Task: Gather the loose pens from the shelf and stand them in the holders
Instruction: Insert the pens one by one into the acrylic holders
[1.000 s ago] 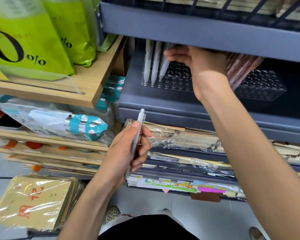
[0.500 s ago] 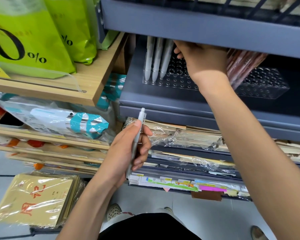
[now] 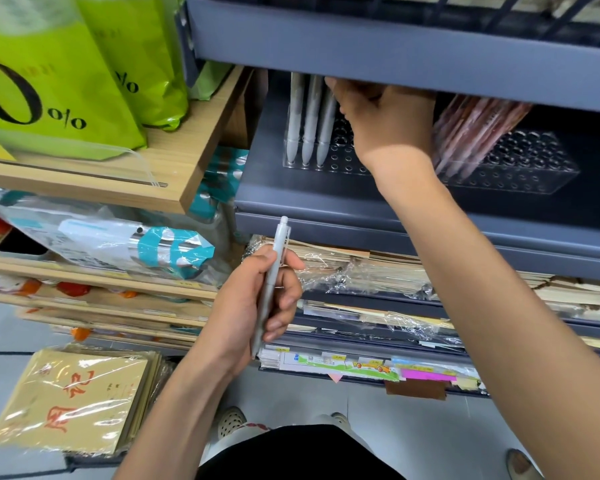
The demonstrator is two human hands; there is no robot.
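We are gripping a pale-grey plastic pen [image 3: 272,282] in the left hand [image 3: 250,306], six o'clock of the clear perforated acrylic holder [image 3: 342,162]. The right hand [image 3: 383,123] is hovering by three white standing pens [image 3: 309,123]; its grip we cannot tell. We are advising the adjacent free hole, upright.

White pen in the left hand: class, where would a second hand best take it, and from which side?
Probably the upper barrel of the white pen near its clip, from above: that end stands upright, clear of the left hand, whose fingers wrap the lower barrel.
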